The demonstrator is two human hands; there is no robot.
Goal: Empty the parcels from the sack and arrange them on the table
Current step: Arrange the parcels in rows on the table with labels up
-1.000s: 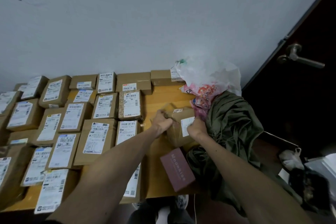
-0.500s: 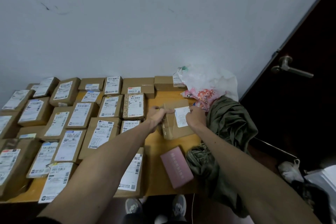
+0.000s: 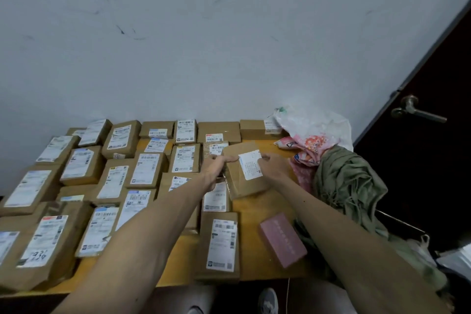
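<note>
Left hand (image 3: 216, 167) grips the left edge of a brown parcel (image 3: 239, 186), fingers curled over its top. The right hand (image 3: 274, 166) pinches the right side, just by the white label. We can't tell if the parcel sits on the table (image 3: 248, 224) or just off it. It's label up, right of the middle and towards the far side.

Left of it we see rows of labelled parcels (image 3: 145, 172) packed side by side over most of the table. Nearer, a pink box (image 3: 283, 239) lies flat. Right of the hands the green sack (image 3: 349, 186) slumps over the table's right end. A white plastic bag (image 3: 316, 125) and pink floral packets (image 3: 312, 146) sit at the sack's far side.
</note>
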